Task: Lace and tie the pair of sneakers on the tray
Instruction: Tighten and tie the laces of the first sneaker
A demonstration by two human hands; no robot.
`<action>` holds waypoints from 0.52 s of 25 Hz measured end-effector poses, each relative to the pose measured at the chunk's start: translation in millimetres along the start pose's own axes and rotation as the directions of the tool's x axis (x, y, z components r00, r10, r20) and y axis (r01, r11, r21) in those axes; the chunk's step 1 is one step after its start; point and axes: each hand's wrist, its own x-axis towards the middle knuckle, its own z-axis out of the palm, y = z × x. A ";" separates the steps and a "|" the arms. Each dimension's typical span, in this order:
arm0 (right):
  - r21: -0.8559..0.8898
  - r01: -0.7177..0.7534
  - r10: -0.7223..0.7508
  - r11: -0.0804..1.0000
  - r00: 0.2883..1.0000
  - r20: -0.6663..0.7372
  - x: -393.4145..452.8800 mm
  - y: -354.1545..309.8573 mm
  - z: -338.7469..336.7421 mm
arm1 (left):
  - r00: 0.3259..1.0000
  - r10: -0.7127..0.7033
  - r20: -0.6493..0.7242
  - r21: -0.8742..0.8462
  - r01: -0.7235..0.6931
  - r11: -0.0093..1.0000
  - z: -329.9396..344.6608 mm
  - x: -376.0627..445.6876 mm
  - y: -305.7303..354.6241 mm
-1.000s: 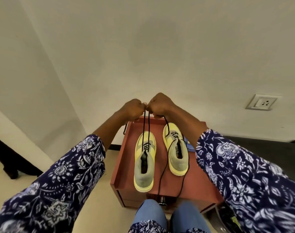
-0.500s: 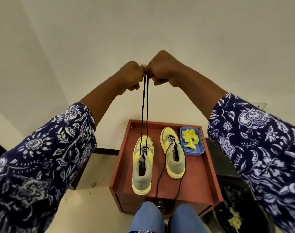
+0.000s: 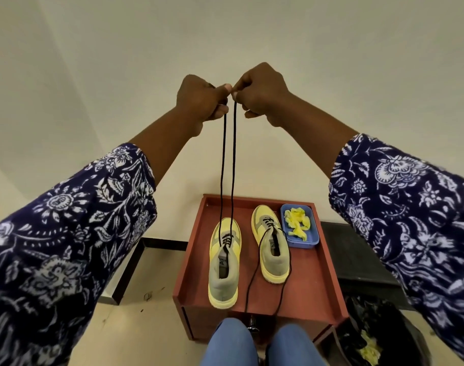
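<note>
Two yellow and grey sneakers stand side by side on a red-brown tray (image 3: 318, 291). The left sneaker (image 3: 224, 262) has a black lace (image 3: 227, 165) threaded through its lower eyelets, and both lace ends run straight up. My left hand (image 3: 199, 101) and my right hand (image 3: 260, 91) are raised high, fists touching, each pinching one end of that lace. The right sneaker (image 3: 271, 247) is partly laced, its loose black lace (image 3: 254, 276) trailing over the tray's front edge.
A blue dish (image 3: 311, 240) with yellow bits sits at the tray's back right corner. My knees in blue jeans (image 3: 262, 342) are below the tray. A dark bag (image 3: 371, 336) lies at the right, beside a black surface (image 3: 347, 260). A pale wall stands behind.
Both hands have risen from just above the tray to well above it, pulling the left sneaker's lace ends up taut. The blue dish has come into view.
</note>
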 end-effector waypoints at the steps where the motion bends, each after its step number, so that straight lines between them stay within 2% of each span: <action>1: 0.012 0.003 -0.002 1.000 1.000 -0.018 -1.1 0.6 0.3 | 1.000 -0.001 -0.020 -0.041 0.000 0.999 -0.2 -1.6 -0.1; 3: 0.045 0.017 -0.015 0.999 0.999 -0.044 -3.0 1.2 0.9 | 0.999 -0.011 -0.044 -0.121 0.005 0.993 0.5 -5.1 1.6; 7: 0.146 0.040 -0.024 0.988 0.994 -0.107 -8.2 5.8 5.8 | 1.000 -0.009 -0.006 -0.271 0.007 0.963 2.2 -13.8 5.3; 10: 0.245 0.014 0.025 0.969 0.988 -0.155 -9.6 9.0 5.8 | 1.000 0.002 0.011 -0.266 0.001 0.964 -0.5 -17.7 6.2; 13: 0.263 0.006 0.034 0.965 0.989 -0.146 -12.1 7.5 4.9 | 1.000 -0.002 -0.002 -0.164 0.002 0.987 -1.3 -18.4 8.4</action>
